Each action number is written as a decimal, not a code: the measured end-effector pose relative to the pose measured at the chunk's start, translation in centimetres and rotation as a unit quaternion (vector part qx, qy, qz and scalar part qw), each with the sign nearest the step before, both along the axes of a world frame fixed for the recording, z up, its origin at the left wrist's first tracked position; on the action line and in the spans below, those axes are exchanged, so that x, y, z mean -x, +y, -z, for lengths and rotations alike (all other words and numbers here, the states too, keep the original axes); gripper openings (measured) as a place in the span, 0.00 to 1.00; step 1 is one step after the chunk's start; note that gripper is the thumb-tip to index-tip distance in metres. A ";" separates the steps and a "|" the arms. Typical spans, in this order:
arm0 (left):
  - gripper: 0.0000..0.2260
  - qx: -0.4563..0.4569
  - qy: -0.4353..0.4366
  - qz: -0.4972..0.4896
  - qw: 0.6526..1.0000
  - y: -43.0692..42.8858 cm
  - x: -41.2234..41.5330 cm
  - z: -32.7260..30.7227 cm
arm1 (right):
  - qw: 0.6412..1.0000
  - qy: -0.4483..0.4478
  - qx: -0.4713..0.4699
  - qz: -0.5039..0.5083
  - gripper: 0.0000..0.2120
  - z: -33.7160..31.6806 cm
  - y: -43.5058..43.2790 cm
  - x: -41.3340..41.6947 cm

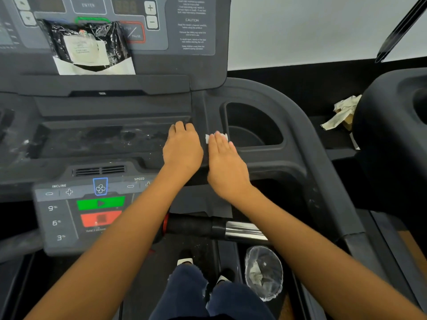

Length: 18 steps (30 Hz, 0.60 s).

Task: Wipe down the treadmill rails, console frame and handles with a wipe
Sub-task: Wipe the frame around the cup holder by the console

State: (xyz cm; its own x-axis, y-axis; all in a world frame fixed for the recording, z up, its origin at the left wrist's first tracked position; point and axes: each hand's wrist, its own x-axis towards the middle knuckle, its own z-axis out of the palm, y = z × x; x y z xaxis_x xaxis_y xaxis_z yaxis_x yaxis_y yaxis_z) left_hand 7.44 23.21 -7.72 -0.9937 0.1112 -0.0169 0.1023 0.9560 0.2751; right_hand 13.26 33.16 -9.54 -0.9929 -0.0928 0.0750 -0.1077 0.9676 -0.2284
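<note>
I look down on a dark grey treadmill console frame (272,98). My right hand (225,162) lies flat on the frame just left of the cup holder (254,128), pressing a small white wipe (216,136) whose edge peeks out past the fingertips. My left hand (182,146) rests beside it with fingers curled at the right end of the dusty console tray (104,139); it holds nothing that I can see. A black and chrome handle (215,227) runs below my forearms.
A black wipe packet (85,45) leans on the upper display. The control panel (87,209) with green and red buttons sits lower left. A lined bin (264,271) with used wipes stands on the floor. A crumpled cloth (342,112) lies beside the neighbouring machine (392,135).
</note>
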 end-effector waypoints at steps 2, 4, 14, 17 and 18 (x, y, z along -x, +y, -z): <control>0.20 -0.015 0.006 -0.010 1.000 0.0 -0.1 0.2 | 1.000 0.000 0.005 0.011 0.30 -1.1 0.2 2.0; 0.21 -0.023 0.010 -0.010 1.000 0.0 -0.3 0.3 | 1.000 0.000 0.004 0.000 0.30 -1.3 0.6 1.9; 0.22 -0.043 0.017 -0.009 0.999 -0.1 -0.4 0.7 | 0.954 0.161 0.243 0.066 0.10 -0.8 7.5 -4.0; 0.22 -0.046 0.025 -0.024 0.998 0.1 -0.4 1.0 | 0.948 0.165 0.192 0.193 0.12 -0.1 10.8 -4.2; 0.22 -0.047 0.028 -0.029 0.998 0.2 -0.4 1.1 | 0.952 0.153 0.145 0.221 0.13 0.8 10.5 -4.2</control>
